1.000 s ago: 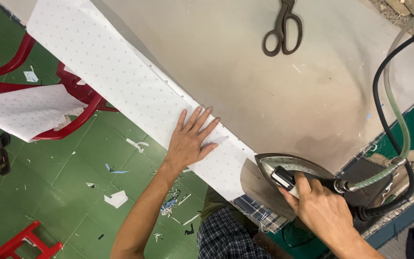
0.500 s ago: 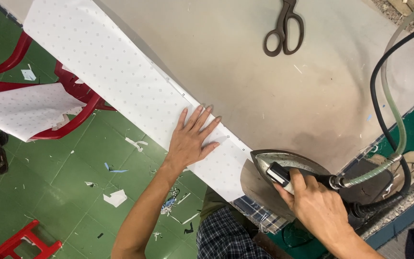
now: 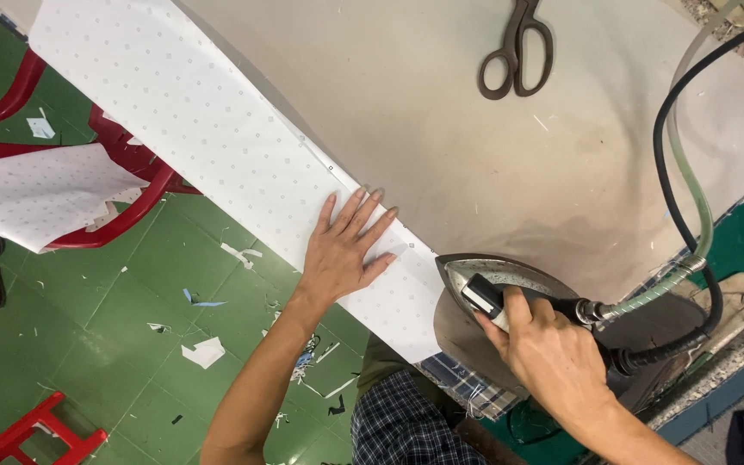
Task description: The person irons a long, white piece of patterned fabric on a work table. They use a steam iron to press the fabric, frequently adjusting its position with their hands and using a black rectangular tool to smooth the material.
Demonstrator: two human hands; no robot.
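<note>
Dotted white fabric strip (image 3: 217,164): thin, limp, likely to slide, lying along the near edge of the padded table (image 3: 475,155). Left hand (image 3: 342,250) lies flat, fingers spread, pinning it. Right hand (image 3: 553,357) clasps the handle of the heavy steam iron (image 3: 497,284) beside the strip's right end. Scissors (image 3: 517,47) lie far off.

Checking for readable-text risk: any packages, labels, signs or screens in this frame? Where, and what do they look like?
None in view.
The left hand lies flat on white dotted fabric.
The right hand grips a steam iron.
Dark scissors lie on the grey pressing table.
</note>
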